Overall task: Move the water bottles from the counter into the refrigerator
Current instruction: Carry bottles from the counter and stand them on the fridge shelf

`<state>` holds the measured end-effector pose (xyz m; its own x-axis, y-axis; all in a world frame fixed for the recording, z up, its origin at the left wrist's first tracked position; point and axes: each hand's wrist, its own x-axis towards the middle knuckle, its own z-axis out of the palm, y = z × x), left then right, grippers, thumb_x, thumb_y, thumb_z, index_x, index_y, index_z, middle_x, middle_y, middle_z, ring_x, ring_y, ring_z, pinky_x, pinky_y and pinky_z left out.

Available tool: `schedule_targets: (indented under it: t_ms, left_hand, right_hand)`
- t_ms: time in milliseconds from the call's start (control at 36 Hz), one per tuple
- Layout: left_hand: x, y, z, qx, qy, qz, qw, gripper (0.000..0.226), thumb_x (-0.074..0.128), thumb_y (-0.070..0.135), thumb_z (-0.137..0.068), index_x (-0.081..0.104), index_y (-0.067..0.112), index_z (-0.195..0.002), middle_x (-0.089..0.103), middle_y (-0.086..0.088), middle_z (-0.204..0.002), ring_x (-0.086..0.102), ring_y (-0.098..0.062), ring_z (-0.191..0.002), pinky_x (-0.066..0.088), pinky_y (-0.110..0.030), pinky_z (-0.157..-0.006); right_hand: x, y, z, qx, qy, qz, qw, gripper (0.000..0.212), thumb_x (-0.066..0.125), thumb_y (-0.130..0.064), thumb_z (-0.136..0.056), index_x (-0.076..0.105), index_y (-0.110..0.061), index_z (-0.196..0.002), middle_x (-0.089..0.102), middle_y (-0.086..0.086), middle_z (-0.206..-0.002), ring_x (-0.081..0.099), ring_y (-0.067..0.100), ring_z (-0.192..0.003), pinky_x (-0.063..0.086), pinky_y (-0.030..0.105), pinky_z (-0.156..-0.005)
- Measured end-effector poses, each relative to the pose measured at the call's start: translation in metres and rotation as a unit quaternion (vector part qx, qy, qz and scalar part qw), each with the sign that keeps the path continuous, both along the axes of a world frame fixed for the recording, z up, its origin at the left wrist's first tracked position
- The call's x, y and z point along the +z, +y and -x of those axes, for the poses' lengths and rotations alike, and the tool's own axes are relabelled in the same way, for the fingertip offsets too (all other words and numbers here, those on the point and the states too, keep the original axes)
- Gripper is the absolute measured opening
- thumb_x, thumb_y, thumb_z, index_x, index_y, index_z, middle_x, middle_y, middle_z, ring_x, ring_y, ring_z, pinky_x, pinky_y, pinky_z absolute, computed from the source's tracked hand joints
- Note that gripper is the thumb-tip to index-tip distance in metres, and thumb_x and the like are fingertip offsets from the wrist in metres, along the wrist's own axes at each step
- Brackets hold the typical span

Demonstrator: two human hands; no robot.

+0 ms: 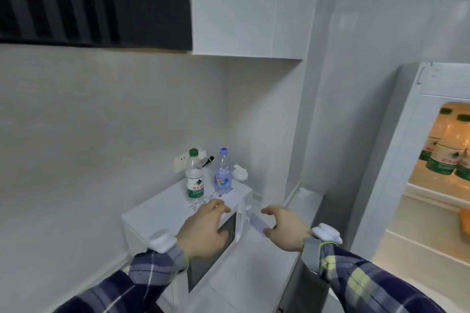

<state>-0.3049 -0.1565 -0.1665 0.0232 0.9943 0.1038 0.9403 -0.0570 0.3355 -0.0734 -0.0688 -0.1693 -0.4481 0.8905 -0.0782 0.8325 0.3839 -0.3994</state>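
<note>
Two water bottles stand upright on top of a white microwave point(162, 207): one with a green cap and green label point(194, 177), one with a pale purple cap and colourful label point(223, 173) to its right. My left hand point(203, 230) hovers just in front of the green-capped bottle, fingers loosely curved, holding nothing. My right hand point(284, 229) is held out over the counter to the right of the microwave, fingers spread and empty. The refrigerator point(417, 119) stands open at the right, with several green-labelled bottles point(442, 160) on its lit shelf.
A small white object point(239, 172) sits behind the purple-capped bottle, and a wall socket point(181, 164) with a plug is behind the bottles. White wall cabinets point(244, 7) and a black range hood point(96, 7) hang overhead. The white counter point(254, 274) runs toward the refrigerator.
</note>
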Motion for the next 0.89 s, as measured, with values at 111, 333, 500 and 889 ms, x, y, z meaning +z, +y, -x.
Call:
schedule_targets:
  t_ms: [111, 333, 500, 889]
  left_hand:
    - [0.012, 0.007, 0.034, 0.039, 0.002, 0.000, 0.999, 0.058, 0.059, 0.034, -0.092, 0.043, 0.026, -0.147, 0.027, 0.009, -0.158, 0.032, -0.018, -0.144, 0.039, -0.033, -0.111]
    - [0.047, 0.044, 0.090, 0.131, -0.037, -0.056, 0.989, 0.072, 0.068, 0.032, -0.085, 0.037, 0.023, -0.150, 0.012, 0.002, -0.164, 0.026, -0.028, -0.148, 0.040, -0.044, -0.112]
    - [0.066, 0.076, 0.105, 0.148, -0.026, -0.079, 0.986, 0.081, 0.067, 0.024, -0.082, 0.029, 0.025, -0.153, 0.001, 0.001, -0.166, 0.022, -0.031, -0.148, 0.045, -0.044, -0.106]
    - [0.062, 0.138, 0.110, 0.117, 0.049, -0.007, 0.992, 0.083, 0.061, 0.021, -0.089, 0.018, 0.026, -0.161, 0.002, 0.006, -0.171, 0.029, -0.031, -0.149, 0.044, -0.043, -0.108]
  right_hand:
    - [0.001, -0.003, 0.022, 0.007, 0.030, -0.008, 0.999, 0.062, 0.063, -0.035, -0.092, 0.042, -0.026, -0.150, 0.044, 0.000, -0.153, 0.062, 0.024, -0.119, 0.046, 0.033, -0.104]
    - [0.015, 0.019, 0.052, 0.011, 0.056, -0.032, 0.998, 0.070, 0.065, -0.032, -0.090, 0.032, -0.028, -0.152, 0.036, -0.003, -0.152, 0.064, 0.021, -0.111, 0.050, 0.034, -0.097]
    - [0.030, 0.051, 0.070, 0.008, 0.078, -0.056, 0.995, 0.072, 0.066, -0.024, -0.089, 0.031, -0.023, -0.153, 0.034, 0.002, -0.153, 0.061, 0.026, -0.116, 0.049, 0.036, -0.098]
    - [0.038, 0.146, 0.152, -0.046, 0.036, -0.119, 0.991, 0.083, 0.071, -0.021, -0.086, 0.030, -0.032, -0.157, 0.018, 0.000, -0.168, 0.052, 0.027, -0.134, 0.040, 0.028, -0.103]
